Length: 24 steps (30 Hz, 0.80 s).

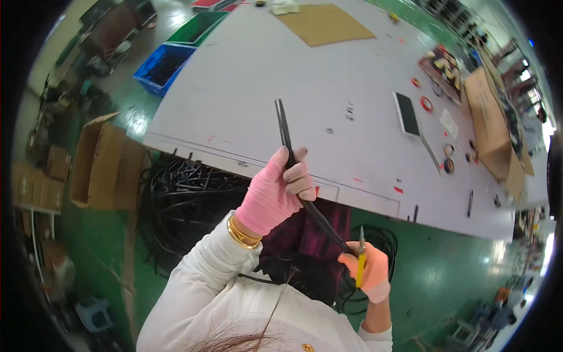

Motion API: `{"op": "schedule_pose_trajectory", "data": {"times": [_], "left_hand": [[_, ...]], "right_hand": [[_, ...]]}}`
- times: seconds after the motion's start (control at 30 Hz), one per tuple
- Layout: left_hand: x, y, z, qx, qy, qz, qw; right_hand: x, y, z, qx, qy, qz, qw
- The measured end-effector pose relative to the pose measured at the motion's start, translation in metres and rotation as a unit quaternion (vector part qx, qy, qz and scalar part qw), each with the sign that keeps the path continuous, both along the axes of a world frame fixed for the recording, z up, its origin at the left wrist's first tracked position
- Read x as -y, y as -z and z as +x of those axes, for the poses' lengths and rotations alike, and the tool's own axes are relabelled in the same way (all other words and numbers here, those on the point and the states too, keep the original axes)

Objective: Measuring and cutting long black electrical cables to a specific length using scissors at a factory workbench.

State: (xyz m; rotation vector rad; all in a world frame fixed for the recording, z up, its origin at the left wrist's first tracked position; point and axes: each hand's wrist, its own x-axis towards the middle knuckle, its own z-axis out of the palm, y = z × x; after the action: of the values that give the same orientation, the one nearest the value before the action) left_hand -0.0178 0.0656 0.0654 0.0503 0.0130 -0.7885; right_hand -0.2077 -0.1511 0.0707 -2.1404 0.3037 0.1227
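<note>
A black tube (319,220) runs slantwise in front of me, from over the table edge down toward my right side. My left hand (275,190), in a pink ribbed glove, is wrapped round its middle, and the upper end sticks out past my fingers. At the lower end, my right hand (369,270), in an orange-pink glove, is closed beside the tube. A small tool with a yellow handle and a grey metal tip (360,261) is held in that hand, tip upward. Its exact kind is hard to make out. Whether the right fingers also grip the tube is unclear.
The pale table (234,94) carries a phone (406,114), tape rolls (426,104) and a brown sheet (325,24). An open carton (495,126) stands at its right. Black tubing (182,193) lies heaped below the near edge, beside another carton (105,164). A blue crate (161,67) sits far left.
</note>
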Motion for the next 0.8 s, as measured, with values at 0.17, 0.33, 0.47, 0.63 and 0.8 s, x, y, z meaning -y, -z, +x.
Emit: {"op": "schedule_pose_trajectory", "data": {"times": [0.17, 0.33, 0.47, 0.63, 0.8], "left_hand": [[-0.064, 0.025, 0.029, 0.006, -0.233, 0.132, 0.964], [-0.132, 0.051, 0.067, 0.104, -0.465, 0.583, 0.658], [-0.164, 0.067, 0.084, 0.203, -0.380, 0.862, 0.269], [-0.176, 0.070, 0.098, 0.366, -0.357, 0.852, 0.112], [-0.166, 0.063, 0.126, 0.583, -0.287, 0.700, 0.296]], "right_hand": [[0.022, -0.001, 0.026, -0.018, -0.071, -0.141, 0.987], [0.030, -0.009, 0.066, 0.002, -0.049, -0.190, 0.981], [0.026, -0.004, 0.103, 0.008, -0.115, -0.202, 0.973], [0.016, -0.005, 0.143, -0.100, -0.150, -0.130, 0.975], [0.003, -0.012, 0.173, -0.188, -0.125, -0.084, 0.970]]}}
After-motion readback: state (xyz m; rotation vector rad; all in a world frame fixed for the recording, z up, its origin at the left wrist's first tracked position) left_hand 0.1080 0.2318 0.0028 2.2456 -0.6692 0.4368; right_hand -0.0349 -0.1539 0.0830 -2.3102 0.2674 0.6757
